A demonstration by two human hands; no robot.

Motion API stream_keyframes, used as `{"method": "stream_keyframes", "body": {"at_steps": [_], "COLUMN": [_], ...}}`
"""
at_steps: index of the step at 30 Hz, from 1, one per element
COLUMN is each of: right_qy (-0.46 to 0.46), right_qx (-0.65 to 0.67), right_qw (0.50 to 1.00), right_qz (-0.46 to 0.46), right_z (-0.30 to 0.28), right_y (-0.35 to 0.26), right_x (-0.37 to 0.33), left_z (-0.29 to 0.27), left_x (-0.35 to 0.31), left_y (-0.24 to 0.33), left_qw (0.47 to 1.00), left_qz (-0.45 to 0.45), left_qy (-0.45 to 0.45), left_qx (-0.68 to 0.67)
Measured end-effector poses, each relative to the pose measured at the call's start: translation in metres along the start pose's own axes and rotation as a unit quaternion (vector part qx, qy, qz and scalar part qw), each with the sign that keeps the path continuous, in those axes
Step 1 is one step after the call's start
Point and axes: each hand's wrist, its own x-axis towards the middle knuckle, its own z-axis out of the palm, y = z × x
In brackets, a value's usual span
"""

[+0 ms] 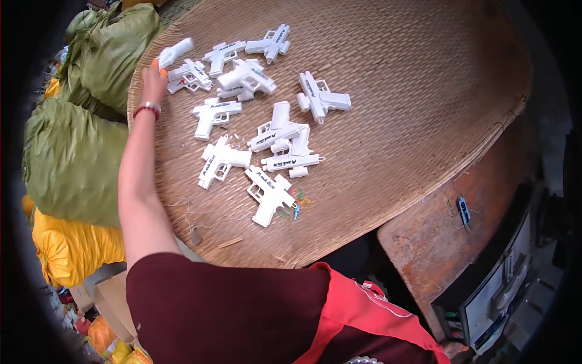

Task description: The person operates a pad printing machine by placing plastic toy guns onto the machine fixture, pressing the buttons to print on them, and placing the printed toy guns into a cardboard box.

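My left hand [153, 85], with a red and silver band at the wrist, reaches to the far left rim of the woven tray. Its fingertips are closed at the end of a blurred white toy gun [176, 53]. Another white toy gun [191, 76] lies just right of the hand. Several more are scattered on the tray; one in the middle group [247, 77] is blurred, and some overlap in a pile [285, 138]. At the lower right, my right hand [453, 349] is beside the corner of a dark-rimmed box [470, 321], its fingers mostly hidden.
The wide woven tray [400, 91] spans the view. Small coloured bits [297, 209] and loose fibres lie near its front edge. Green sacks [73, 161] and a yellow sack [76, 242] crowd the left. A worn wooden table [424, 242] holds a blue tool [464, 211].
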Motion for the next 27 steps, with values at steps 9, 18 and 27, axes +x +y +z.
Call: {"method": "stream_keyframes", "body": {"at_steps": [9,18,27], "right_qy": [0.009,0.009,-0.006], "right_qx": [-0.002,-0.008,-0.006], "right_qw": [1.0,1.0,1.0], "right_qz": [-0.009,-0.014,-0.013], "right_z": [-0.015,-0.017,-0.015], "right_y": [-0.009,-0.01,0.005], "right_x": [0.001,0.004,0.014], "left_z": [0.097,0.072,0.013], "left_x": [0.018,-0.047,-0.07], "left_y": [-0.018,0.059,0.078], "left_qw": [0.981,0.963,0.931], "left_qz": [-0.056,-0.01,-0.024], "left_qy": [-0.183,-0.263,-0.346], "left_qx": [0.043,-0.052,-0.113]}}
